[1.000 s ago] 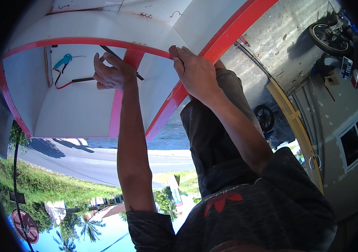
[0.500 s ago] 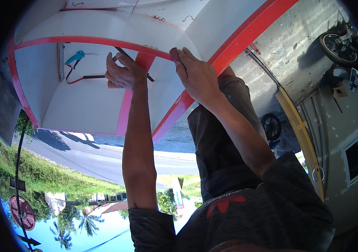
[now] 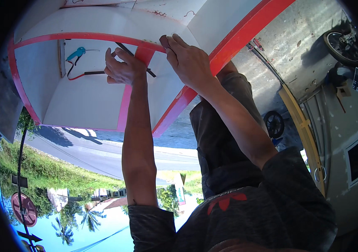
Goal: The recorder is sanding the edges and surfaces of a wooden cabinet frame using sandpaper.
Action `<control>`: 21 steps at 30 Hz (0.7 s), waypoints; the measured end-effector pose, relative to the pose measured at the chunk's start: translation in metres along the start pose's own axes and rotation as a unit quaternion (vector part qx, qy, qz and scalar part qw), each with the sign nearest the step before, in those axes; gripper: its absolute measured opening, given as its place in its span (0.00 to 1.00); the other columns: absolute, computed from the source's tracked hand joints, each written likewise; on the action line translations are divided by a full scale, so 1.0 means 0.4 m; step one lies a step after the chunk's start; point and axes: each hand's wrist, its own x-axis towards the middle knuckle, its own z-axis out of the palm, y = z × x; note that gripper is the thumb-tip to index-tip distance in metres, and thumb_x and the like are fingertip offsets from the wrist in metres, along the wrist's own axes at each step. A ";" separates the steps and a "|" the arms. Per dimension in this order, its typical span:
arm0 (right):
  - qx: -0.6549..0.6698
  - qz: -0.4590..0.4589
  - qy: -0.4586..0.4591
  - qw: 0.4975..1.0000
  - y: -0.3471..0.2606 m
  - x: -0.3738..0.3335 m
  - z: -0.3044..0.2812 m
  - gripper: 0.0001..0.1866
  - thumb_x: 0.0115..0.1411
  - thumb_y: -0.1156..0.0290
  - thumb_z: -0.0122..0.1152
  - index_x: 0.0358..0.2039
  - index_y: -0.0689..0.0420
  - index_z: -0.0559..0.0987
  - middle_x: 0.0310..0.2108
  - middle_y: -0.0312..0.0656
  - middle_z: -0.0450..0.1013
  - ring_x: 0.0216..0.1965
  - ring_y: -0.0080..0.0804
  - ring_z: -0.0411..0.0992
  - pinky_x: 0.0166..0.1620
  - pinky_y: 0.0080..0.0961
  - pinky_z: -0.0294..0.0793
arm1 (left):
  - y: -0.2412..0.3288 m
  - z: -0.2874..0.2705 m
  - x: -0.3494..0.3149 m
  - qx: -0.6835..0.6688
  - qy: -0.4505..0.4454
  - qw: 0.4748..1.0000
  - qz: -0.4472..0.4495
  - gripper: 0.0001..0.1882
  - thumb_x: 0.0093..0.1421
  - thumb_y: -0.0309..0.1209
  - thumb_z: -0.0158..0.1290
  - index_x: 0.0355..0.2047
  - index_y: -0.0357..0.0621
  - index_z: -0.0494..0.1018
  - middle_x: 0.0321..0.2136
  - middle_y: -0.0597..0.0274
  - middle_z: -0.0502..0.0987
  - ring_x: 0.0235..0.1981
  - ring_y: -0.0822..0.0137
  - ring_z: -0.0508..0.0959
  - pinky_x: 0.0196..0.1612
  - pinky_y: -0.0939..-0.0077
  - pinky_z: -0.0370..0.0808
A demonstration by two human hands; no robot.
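Note:
My right hand [image 3: 189, 63] is closed around a folded reddish-brown piece of sandpaper [image 3: 164, 41]. The sandpaper rests against the red front edge [image 3: 103, 40] of a white cabinet [image 3: 82, 103], just right of where a red upright [image 3: 144, 56] meets that edge. My left hand [image 3: 123, 67] hangs in front of the cabinet's opening, its fingers loosely bent and apart, with nothing seen in them. Behind it a thin dark strip [image 3: 150, 72] runs at a slant, partly hidden by the hand. Inside the compartment lies a teal blow gun [image 3: 77, 53] with a thin nozzle and a red-and-black hose [image 3: 78, 77].
A broad red-edged panel [image 3: 242, 35] slants past my right forearm. On the concrete at right stand a motorcycle [image 3: 342, 48] and another wheel [image 3: 274, 124], with a long yellow bar [image 3: 298, 117] between them and a wall. A road [image 3: 82, 145] and grass lie beyond the cabinet.
My right hand has slid left along the red edge with the sandpaper. The left hand keeps nearly the same place and pose, and the whole view has shifted slightly.

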 end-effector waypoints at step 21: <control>0.004 -0.019 0.008 1.000 -0.015 -0.017 -0.012 0.14 0.67 0.64 0.56 0.49 0.57 0.77 0.52 0.56 0.78 0.26 0.49 0.80 0.32 0.41 0.82 | -0.022 0.010 0.004 -0.001 0.021 1.000 -0.010 0.29 0.72 0.52 0.40 0.57 0.44 0.74 0.40 0.63 0.80 0.50 0.65 0.68 0.56 0.62 0.56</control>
